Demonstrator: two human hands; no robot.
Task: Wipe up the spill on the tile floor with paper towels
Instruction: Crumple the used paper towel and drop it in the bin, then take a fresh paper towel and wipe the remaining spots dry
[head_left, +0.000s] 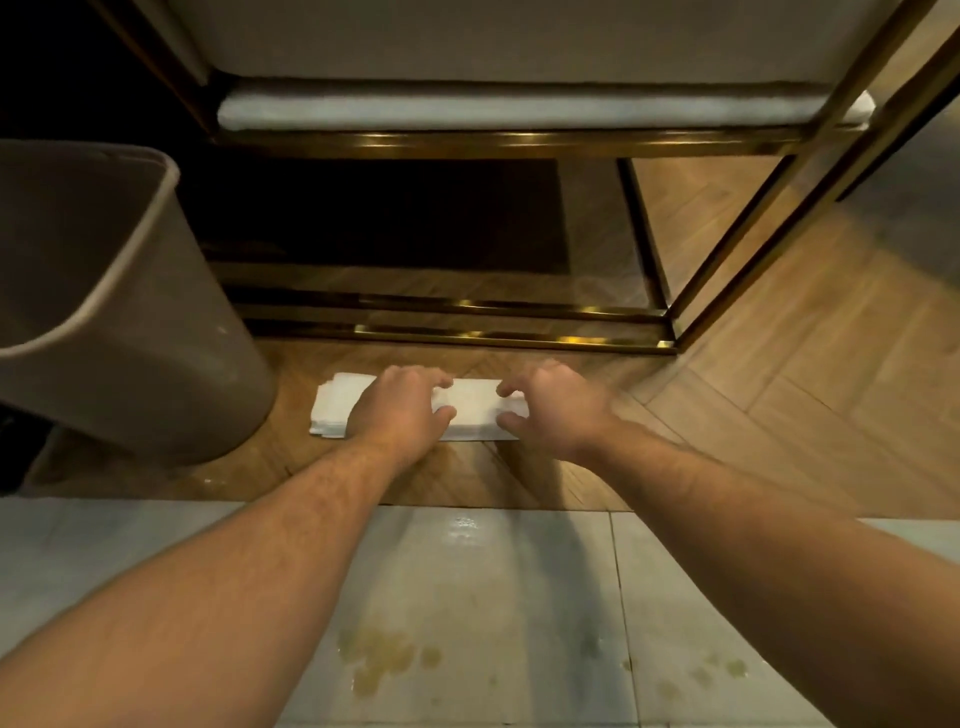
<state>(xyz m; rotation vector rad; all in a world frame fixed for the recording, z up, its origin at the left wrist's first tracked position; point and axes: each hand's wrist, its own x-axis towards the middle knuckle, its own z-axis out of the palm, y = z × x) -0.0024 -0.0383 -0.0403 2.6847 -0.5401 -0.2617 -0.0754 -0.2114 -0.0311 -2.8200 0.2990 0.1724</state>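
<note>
Head view, centre of the frame: your left hand (402, 408) and right hand (553, 402) rest on a flat stack of white paper towels (470, 410) lying on the wood-pattern floor (779, 374), fingers spread and bent over the stack's edges, neither closed around it. Lower centre: the yellowish spill (382, 657) sits in blotches on the pale tile floor (519, 597), well apart from the towels, with smaller spots toward the lower right. Left edge: a grey bin (119, 301); top: a brass-framed shelf (467, 143).
</note>
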